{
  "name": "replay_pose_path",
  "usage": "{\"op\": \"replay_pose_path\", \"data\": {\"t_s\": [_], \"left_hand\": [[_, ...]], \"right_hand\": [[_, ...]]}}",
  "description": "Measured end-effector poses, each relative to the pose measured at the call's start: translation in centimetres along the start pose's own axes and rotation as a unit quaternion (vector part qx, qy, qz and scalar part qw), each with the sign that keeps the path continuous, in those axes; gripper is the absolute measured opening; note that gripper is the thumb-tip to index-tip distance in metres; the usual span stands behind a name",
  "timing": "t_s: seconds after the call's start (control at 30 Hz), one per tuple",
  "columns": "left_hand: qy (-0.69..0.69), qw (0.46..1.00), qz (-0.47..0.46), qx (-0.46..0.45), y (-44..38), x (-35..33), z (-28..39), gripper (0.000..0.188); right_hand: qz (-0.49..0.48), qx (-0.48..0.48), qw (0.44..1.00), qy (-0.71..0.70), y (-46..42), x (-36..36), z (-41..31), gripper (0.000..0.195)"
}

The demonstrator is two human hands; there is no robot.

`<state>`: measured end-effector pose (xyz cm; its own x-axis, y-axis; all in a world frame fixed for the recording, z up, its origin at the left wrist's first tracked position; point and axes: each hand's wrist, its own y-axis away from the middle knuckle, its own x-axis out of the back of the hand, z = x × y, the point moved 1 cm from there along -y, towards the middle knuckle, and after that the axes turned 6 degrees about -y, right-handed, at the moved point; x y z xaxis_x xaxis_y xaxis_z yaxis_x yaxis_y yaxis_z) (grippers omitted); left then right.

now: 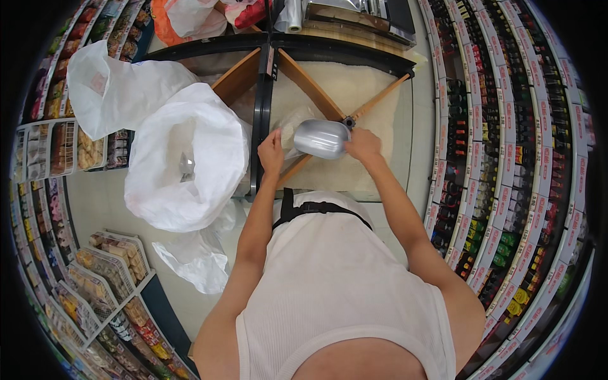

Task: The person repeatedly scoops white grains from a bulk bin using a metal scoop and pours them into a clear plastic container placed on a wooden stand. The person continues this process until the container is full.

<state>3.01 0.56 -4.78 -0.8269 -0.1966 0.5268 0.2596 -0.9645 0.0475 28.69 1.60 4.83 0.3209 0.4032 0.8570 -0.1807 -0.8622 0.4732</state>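
Observation:
A shiny metal scoop (322, 138) is in my right hand (365, 145), its bowl over the glass-walled bin (401, 137). My left hand (271, 152) pinches the edge of a thin clear plastic bag (298, 124), just left of the scoop. The scoop covers part of the bag, and I cannot tell whether grain is inside it. Below both hands lies pale grain that looks like rice (339, 88). Crossed wooden boards (311, 85) divide the bin, meeting at a dark hub (349, 122) by my right hand.
A large open white sack (216, 137) stands left, with a shiny object (186, 166) inside. Another white bag (137, 85) lies behind it. A black frame (260, 123) borders the bin. Bottle shelves (503, 190) line the right; snack shelves (114, 270) stand left.

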Motion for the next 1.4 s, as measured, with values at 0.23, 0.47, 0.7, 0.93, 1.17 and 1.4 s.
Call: {"op": "replay_pose_path", "data": {"t_s": [0.23, 0.47, 0.7, 0.93, 1.17, 1.4], "left_hand": [[0.002, 1.000, -0.015, -0.019, -0.4, -0.3, 0.0, 0.027], [-0.086, 0.992, -0.081, 0.047, 0.2, -0.2, -0.1, 0.031], [-0.111, 0.987, -0.107, 0.051, 2.5, 0.4, -1.5, 0.037], [-0.106, 0.988, -0.106, 0.048, 2.4, 1.6, -1.5, 0.031], [-0.134, 0.981, -0.087, 0.111, 2.0, 1.7, 1.2, 0.034], [-0.279, 0.938, -0.122, 0.168, 0.0, -0.1, 0.8, 0.055]], "right_hand": [[0.008, -0.041, 0.999, -0.032, 7.4, -1.3, 12.8, 0.020], [-0.005, -0.009, 0.999, 0.048, 3.9, -15.1, 15.7, 0.018], [-0.069, -0.066, 0.995, -0.026, -0.4, -25.0, 8.9, 0.019], [-0.089, -0.025, 0.989, -0.113, -0.1, -24.4, 13.4, 0.031], [-0.053, 0.030, 0.941, -0.334, 2.9, -23.8, 20.0, 0.032], [0.036, -0.025, 0.907, -0.418, 6.8, -20.0, 21.5, 0.032]]}}
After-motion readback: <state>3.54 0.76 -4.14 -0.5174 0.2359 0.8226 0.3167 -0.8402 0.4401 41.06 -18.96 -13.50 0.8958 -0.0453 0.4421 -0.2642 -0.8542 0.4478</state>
